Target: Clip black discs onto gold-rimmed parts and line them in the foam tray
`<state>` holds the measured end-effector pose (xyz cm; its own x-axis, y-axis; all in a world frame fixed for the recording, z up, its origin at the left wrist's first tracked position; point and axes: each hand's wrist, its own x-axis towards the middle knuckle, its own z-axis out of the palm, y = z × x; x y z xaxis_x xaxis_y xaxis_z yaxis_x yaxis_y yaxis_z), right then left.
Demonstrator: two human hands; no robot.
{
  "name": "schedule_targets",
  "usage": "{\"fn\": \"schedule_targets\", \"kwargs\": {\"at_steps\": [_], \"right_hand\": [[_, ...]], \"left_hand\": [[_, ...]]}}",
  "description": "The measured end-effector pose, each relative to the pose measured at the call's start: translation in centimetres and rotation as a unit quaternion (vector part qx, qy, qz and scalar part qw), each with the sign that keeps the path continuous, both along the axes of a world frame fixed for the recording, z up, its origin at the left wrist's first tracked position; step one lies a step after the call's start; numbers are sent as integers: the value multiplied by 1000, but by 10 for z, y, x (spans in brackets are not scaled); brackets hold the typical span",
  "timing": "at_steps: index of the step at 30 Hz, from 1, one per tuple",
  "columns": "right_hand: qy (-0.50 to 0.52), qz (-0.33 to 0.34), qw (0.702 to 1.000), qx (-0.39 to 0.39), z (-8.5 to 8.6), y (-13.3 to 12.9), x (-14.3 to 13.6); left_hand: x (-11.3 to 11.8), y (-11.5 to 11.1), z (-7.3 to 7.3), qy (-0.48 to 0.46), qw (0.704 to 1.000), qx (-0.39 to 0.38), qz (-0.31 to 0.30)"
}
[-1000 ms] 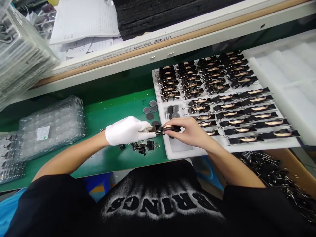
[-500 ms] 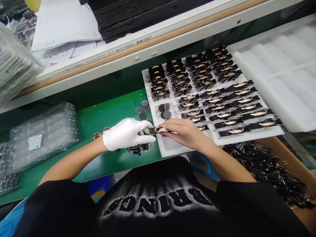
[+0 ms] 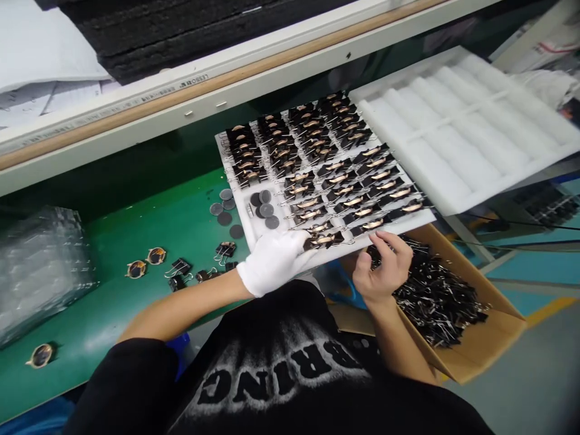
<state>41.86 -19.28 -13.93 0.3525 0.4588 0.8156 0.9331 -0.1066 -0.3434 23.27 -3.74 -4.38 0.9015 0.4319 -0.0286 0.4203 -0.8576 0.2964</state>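
Note:
My left hand (image 3: pixel 275 258), in a white glove, is at the near edge of the white foam tray (image 3: pixel 254 226). Its fingers close on a black binder clip (image 3: pixel 327 240) that pinches a gold-rimmed round part like a watch case; the fingertips are partly hidden. Rows of similar clipped parts (image 3: pixel 348 190) stand on edge in the tray. My bare right hand (image 3: pixel 385 266) hovers by the tray's near right edge, fingers bent and apart, holding nothing. Dark round discs (image 3: pixel 266 209) lie in a tray compartment just beyond the glove.
Loose binder clips (image 3: pixel 181 266) and gold-rimmed round parts (image 3: pixel 156 255) lie on the green tabletop (image 3: pixel 118 308). Clear plastic trays (image 3: pixel 40 272) sit at left. A cardboard box (image 3: pixel 493 344) full of clips stands below right, under another white foam tray (image 3: pixel 457 133). A shelf edge (image 3: pixel 254 90) crosses behind.
Both hands have moved right from the tray's front left corner, where they held a clipped part together. My right hand has let go and drawn away. The view has shifted right.

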Motion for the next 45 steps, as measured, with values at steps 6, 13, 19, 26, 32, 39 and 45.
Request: {"fn": "schedule_targets", "kwargs": {"at_steps": [6,13,19,26,32,39,45], "right_hand": [[24,-50,995,-85,-7,4,-5],[117,-61,979,-157,-15,8,3],[113,-27,982,-149,-3,4,3],[70,98,985,-124,61,35,7],[-158,318,874,-331,105,132,-11],[-249,334,745,-521,98,217,-47],[-236,339,741,-529,98,216,-52]], "left_hand": [[25,-22,-27,20,990,140,-13],[22,-29,-33,31,979,201,34],[-7,-5,-12,31,986,160,39],[-30,31,17,185,965,183,16],[-8,22,-1,215,960,181,7],[-30,24,-4,171,967,174,-79],[-43,35,8,97,979,174,42]]}}
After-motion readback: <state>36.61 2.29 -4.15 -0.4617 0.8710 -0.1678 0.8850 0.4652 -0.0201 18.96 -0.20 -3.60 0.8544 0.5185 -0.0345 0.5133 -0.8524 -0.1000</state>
